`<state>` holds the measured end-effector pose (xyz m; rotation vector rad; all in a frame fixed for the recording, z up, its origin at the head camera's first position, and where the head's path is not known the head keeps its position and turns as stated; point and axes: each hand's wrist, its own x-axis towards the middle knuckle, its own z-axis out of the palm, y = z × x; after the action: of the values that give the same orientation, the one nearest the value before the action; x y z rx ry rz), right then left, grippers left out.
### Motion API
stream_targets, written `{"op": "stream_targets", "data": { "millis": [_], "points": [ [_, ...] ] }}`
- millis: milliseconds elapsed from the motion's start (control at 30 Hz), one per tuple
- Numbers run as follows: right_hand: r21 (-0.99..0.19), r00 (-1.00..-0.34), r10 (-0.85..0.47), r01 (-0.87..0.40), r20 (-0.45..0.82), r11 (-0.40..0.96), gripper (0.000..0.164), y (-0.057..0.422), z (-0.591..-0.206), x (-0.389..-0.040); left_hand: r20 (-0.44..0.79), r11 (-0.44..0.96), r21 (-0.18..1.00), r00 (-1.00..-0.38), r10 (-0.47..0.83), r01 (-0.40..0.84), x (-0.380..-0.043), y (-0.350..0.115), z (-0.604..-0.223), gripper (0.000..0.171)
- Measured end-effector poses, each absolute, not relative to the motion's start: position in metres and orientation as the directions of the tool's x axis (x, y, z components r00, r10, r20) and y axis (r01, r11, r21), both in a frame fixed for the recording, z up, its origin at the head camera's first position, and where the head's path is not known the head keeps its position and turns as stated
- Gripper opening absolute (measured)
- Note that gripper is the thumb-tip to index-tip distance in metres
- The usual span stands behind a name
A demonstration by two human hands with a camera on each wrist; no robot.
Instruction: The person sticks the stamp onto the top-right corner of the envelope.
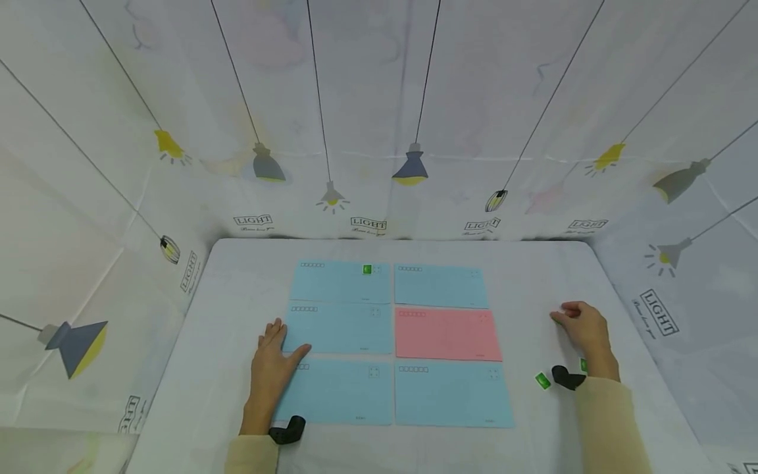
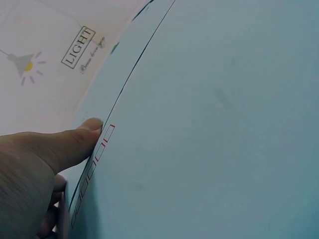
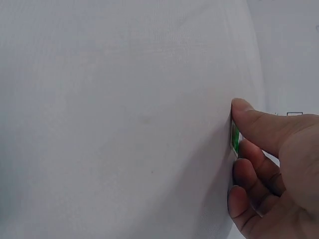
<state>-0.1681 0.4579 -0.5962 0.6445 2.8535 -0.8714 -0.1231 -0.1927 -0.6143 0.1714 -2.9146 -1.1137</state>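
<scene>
Several light blue envelopes lie in two columns, one of them the middle-left blue envelope (image 1: 337, 332). A pink envelope (image 1: 448, 334) is in the right column's middle. On the top-left blue envelope (image 1: 328, 283), a green stamp (image 1: 367, 269) sits beside the printed corner marks. My left hand (image 1: 274, 365) rests with spread fingers at the left edges of the middle and lower blue envelopes, its thumb (image 2: 90, 125) on the lower one's top edge. At the table's right, my right hand (image 1: 586, 332) pinches another green stamp (image 3: 235, 137) between thumb and fingers.
Two loose green stamps lie near the right wrist: one stamp (image 1: 542, 380) left of it, another stamp (image 1: 583, 365) partly hidden by it. The white table (image 1: 450, 451) meets lamp-printed cloth walls (image 1: 367, 99) behind and at both sides.
</scene>
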Motion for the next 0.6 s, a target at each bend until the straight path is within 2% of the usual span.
{"op": "stream_targets", "data": {
  "millis": [300,600],
  "points": [
    [-0.493,-0.898,0.367,0.440,-0.243,0.751,0.049,0.4524,-0.5905,-0.1641,-0.004,0.718,0.691,-0.994,-0.111,-0.083,-0.1239,-0.1919,-0.6139,0.083],
    [-0.491,-0.919,0.335,0.394,-0.206,0.777,0.038,0.4506,-0.5961,-0.1675,-0.003,0.720,0.689,-0.993,-0.117,-0.087,-0.1217,-0.1946,-0.6132,0.083]
  ]
}}
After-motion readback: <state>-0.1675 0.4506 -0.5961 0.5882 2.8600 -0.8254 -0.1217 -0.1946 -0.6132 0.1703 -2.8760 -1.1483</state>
